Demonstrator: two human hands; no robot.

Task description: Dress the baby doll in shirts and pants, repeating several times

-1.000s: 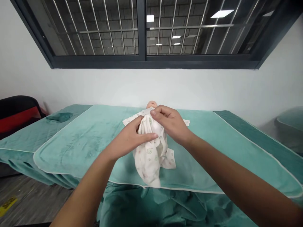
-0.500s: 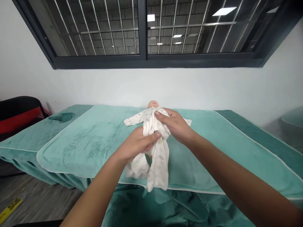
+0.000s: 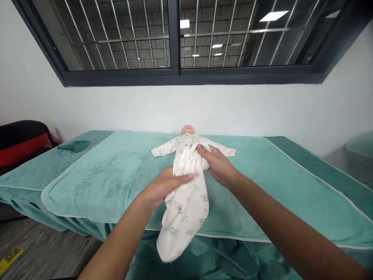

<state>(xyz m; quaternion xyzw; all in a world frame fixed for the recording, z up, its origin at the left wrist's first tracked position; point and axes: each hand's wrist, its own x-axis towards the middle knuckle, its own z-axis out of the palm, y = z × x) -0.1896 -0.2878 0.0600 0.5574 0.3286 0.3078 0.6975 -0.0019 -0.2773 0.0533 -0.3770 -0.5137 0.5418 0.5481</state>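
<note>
Over the bed [image 3: 101, 175], near the doll [image 3: 188, 129], hangs a white printed garment [image 3: 188, 210], left hand [image 3: 169, 186] clasping its side, right hand [image 3: 218, 165] pinching its bunched top; light and limp, I judge, it's best held by those gathers.

Observed white wall [image 3: 262, 111] with wide dark-framed window [image 3: 175, 79]; beyond panes [image 3: 87, 15], metal bars [image 3: 233, 32] and grey blockwork [image 3: 156, 27]. Recorded bright rectangular lights [image 3: 274, 16] at right. Along wall, teal-covered bed [image 3: 87, 179] with pale edging [image 3: 233, 238]. At left, black-and-red furnishing [image 3: 25, 147], cut off; dark grey floor [image 3: 55, 252], yellow marking [image 3: 11, 259]
</note>
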